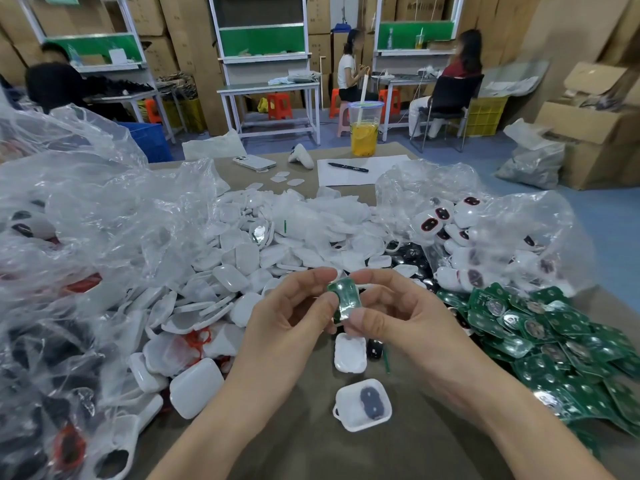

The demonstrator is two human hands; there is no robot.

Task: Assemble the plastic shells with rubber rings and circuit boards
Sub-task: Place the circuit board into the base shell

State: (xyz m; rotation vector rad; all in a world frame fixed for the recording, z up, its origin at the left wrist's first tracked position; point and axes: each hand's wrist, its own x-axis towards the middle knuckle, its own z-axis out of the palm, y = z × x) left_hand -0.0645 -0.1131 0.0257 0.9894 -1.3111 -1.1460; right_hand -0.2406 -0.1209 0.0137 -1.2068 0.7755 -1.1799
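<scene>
Left edge of the desk (346, 455): clear plastic bags (69, 220) heaped up, with white and dark parts inside that I cannot make out. Just beside them, mid-desk: a loose pile of white plastic shells (242, 265).

Your left hand (291, 306): thumb and forefinger pinch the left edge of one green circuit board (344, 299), held above the desk centre, toward the near edge. Your right hand (405, 313): forefinger on the board's top corner, thumb at its lower corner, also pinching. Both hands are clamped on the same board, with its face tilted toward you.

Below the board, on the desk: one empty open shell (349, 353). Nearer you is a shell with a dark rubber ring (363, 405) seated inside, likely the next receiver.

Right edge: a heap of green circuit boards (554, 341), with a bag of closed shells (485, 230) behind it.

Handling, judged: the board is light, thin and stiff, and its glossy face may be slick. Hold it by the edges, off the shiny contacts. The shell is light, hard plastic. Steady it by its side walls when you press the board in.
</scene>
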